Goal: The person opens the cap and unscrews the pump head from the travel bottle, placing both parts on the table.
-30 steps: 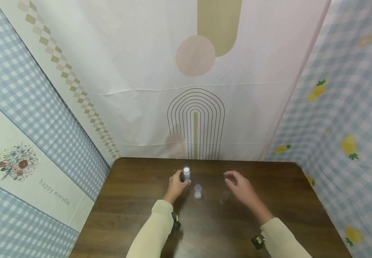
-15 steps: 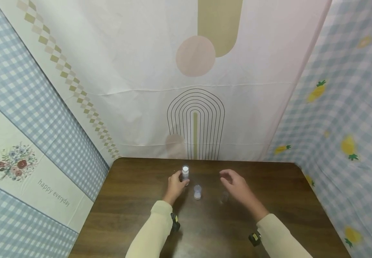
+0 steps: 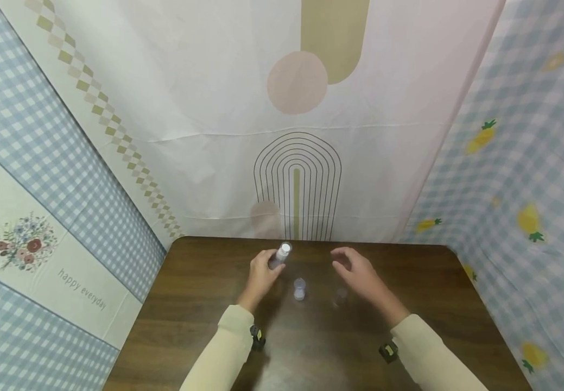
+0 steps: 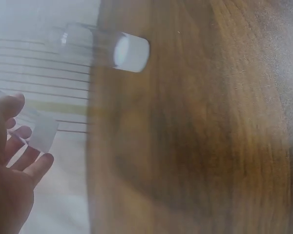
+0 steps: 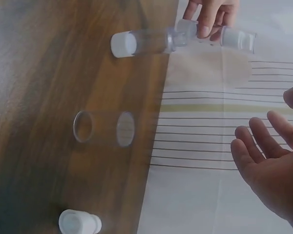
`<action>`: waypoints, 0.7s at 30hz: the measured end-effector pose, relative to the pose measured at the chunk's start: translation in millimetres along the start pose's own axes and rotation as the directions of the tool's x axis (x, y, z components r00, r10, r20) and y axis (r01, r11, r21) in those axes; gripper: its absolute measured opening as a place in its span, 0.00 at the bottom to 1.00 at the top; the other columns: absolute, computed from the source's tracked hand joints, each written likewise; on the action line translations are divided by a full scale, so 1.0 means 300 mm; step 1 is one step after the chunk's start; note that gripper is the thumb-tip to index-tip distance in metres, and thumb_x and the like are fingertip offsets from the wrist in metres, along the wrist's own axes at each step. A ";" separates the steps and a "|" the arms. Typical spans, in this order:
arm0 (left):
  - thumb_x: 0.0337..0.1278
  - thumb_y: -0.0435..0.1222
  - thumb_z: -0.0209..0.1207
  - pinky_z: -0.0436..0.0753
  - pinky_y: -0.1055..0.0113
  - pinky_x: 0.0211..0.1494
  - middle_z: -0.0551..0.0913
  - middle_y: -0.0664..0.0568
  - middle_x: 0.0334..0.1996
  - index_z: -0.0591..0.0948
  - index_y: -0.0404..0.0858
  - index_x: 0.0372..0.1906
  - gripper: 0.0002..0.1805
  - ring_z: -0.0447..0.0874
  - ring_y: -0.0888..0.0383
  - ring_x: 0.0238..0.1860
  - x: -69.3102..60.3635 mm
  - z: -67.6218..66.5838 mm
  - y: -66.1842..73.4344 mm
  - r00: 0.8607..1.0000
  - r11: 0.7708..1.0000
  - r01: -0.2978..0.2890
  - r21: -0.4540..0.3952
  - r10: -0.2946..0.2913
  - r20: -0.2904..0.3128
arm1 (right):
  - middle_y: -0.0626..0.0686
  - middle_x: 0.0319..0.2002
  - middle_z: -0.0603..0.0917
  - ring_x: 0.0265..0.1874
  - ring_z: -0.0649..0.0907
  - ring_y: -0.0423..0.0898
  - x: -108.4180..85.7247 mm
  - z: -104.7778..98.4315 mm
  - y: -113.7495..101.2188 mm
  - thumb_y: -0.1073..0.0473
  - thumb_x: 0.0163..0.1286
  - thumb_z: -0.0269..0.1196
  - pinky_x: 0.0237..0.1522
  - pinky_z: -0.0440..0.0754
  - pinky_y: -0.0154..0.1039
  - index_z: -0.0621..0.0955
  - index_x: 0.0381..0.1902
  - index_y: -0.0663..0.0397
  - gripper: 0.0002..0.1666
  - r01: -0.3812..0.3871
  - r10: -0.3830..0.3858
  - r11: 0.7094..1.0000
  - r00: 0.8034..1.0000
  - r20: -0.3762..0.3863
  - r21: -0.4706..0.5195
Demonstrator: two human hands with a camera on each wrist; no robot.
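Note:
My left hand (image 3: 260,274) grips a clear plastic bottle (image 3: 280,257) with a white band, tilted with its top leaning right, above the table. In the right wrist view its clear end (image 5: 245,41) sticks out past the fingers. On the table between the hands, a second clear bottle (image 3: 299,290) with a white lower end (image 4: 132,53) stands upright. A clear hollow cylinder (image 5: 104,128) stands to its right, near my right hand (image 3: 360,276). That hand hovers with loosely bent fingers, holding nothing. A small white piece like a cap (image 5: 80,223) lies farther right, out of sight in the head view.
The brown wooden table (image 3: 311,347) ends against a white patterned cloth (image 3: 203,179) at the back. Checked blue cloths hang at the left (image 3: 81,179) and right (image 3: 487,179). A small dark camera sits on each wrist.
My left hand has raised its bottle and tipped it from upright toward the right. My right hand has shifted slightly left and away from me. The standing pieces stay put.

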State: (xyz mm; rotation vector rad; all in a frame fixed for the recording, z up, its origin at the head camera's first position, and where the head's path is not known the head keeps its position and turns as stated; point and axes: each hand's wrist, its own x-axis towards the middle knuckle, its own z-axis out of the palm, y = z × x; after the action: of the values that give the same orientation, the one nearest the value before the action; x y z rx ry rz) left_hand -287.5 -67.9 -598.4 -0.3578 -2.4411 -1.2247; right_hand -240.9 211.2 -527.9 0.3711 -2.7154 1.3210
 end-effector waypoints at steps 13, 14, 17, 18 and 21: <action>0.46 0.30 0.77 0.86 0.54 0.53 0.86 0.45 0.45 0.86 0.36 0.51 0.22 0.86 0.47 0.48 -0.011 -0.050 0.112 0.985 0.981 -0.171 0.096 0.171 0.010 | 0.60 0.63 0.81 0.59 0.84 0.58 -0.017 -0.003 -0.084 0.55 0.72 0.68 0.60 0.83 0.53 0.74 0.68 0.56 0.30 0.010 -0.013 0.994 1.000 0.022 0.110; 0.46 0.30 0.77 0.86 0.54 0.53 0.86 0.45 0.45 0.86 0.36 0.51 0.23 0.85 0.47 0.48 -0.012 -0.051 0.118 0.982 0.977 -0.186 0.104 0.186 0.010 | 0.59 0.64 0.80 0.60 0.83 0.57 -0.016 -0.003 -0.090 0.55 0.71 0.69 0.60 0.83 0.53 0.74 0.69 0.55 0.32 0.011 -0.013 0.992 1.000 0.021 0.125; 0.45 0.31 0.78 0.86 0.57 0.51 0.85 0.46 0.44 0.86 0.37 0.51 0.23 0.83 0.49 0.46 -0.017 -0.052 0.134 0.969 0.959 -0.243 0.146 0.246 0.003 | 0.60 0.68 0.77 0.62 0.82 0.60 -0.016 -0.001 -0.108 0.57 0.68 0.72 0.62 0.81 0.56 0.72 0.71 0.56 0.37 0.033 -0.037 0.984 0.999 0.019 0.174; 0.45 0.31 0.78 0.86 0.58 0.50 0.85 0.46 0.43 0.86 0.37 0.51 0.24 0.83 0.50 0.45 -0.019 -0.053 0.139 0.964 0.952 -0.263 0.159 0.266 -0.001 | 0.60 0.69 0.76 0.63 0.81 0.60 -0.015 0.001 -0.114 0.58 0.67 0.73 0.62 0.81 0.56 0.72 0.71 0.56 0.38 0.035 -0.039 0.982 0.999 0.018 0.187; 0.43 0.31 0.79 0.85 0.60 0.48 0.84 0.48 0.42 0.86 0.37 0.51 0.25 0.81 0.52 0.43 -0.024 -0.057 0.158 0.944 0.926 -0.321 0.199 0.329 -0.006 | 0.61 0.69 0.75 0.63 0.81 0.61 -0.011 0.010 -0.129 0.61 0.64 0.75 0.61 0.82 0.54 0.72 0.71 0.57 0.40 0.046 -0.050 0.975 0.999 0.013 0.217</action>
State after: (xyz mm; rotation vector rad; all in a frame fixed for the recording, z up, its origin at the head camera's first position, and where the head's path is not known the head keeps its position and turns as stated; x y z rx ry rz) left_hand -258.9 -54.3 -558.7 -0.6446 -2.3231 -0.8352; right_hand -227.5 186.3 -501.0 0.4656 -2.5644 1.6132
